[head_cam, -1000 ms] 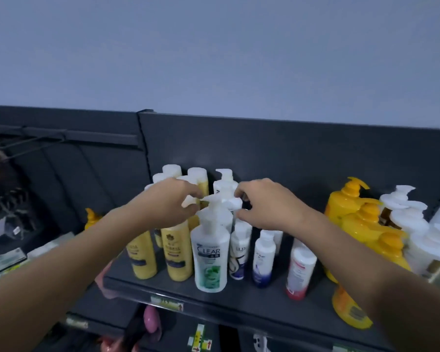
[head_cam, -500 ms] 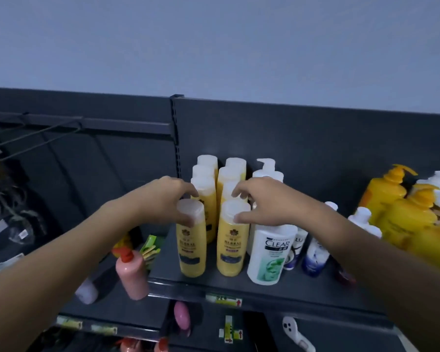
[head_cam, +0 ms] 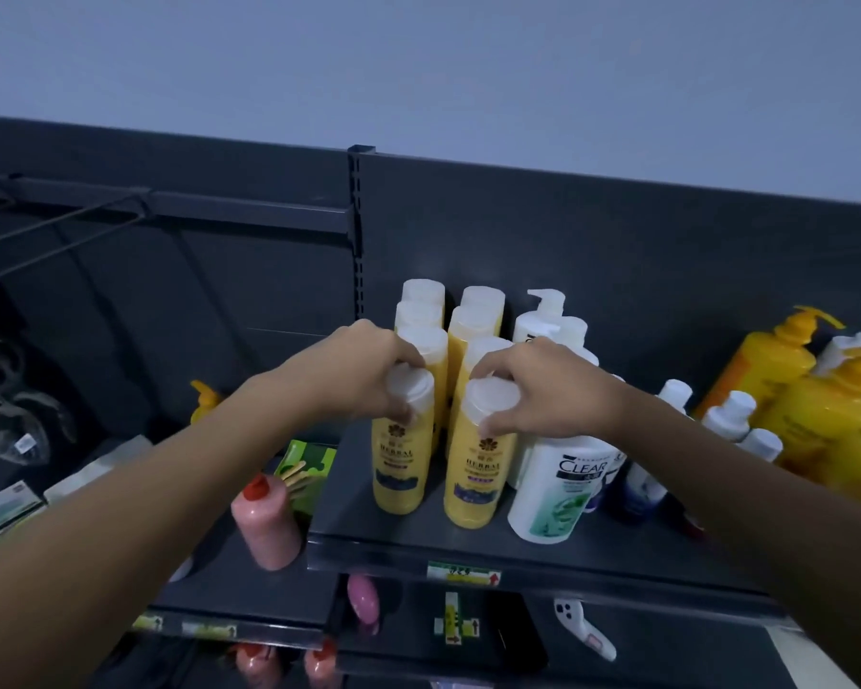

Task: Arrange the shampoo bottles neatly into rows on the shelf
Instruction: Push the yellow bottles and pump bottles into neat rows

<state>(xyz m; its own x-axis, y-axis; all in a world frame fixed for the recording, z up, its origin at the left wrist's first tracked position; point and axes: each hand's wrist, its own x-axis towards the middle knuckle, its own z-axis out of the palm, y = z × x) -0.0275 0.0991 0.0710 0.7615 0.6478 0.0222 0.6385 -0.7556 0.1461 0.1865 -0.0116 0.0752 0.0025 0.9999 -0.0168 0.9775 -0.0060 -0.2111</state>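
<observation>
Two rows of yellow Herbal shampoo bottles with white caps stand on the dark shelf (head_cam: 617, 559). My left hand (head_cam: 356, 372) grips the cap of the front left yellow bottle (head_cam: 402, 469). My right hand (head_cam: 550, 390) grips the cap of the front right yellow bottle (head_cam: 477, 482). Both bottles stand upright near the shelf's front edge. More yellow bottles (head_cam: 471, 320) line up behind them. A white Clear bottle (head_cam: 557, 489) stands just right of the front pair, under my right wrist.
Large yellow pump bottles (head_cam: 776, 370) and small white-capped bottles (head_cam: 726, 415) crowd the right. A pink bottle with a red cap (head_cam: 264, 519) and a green pack (head_cam: 307, 472) sit on the lower left shelf. Price tags (head_cam: 463, 573) line the shelf edges.
The view has come closer and tilted. Both hands have settled lower over the caps of the two front yellow bottles, which stay in about the same spot.
</observation>
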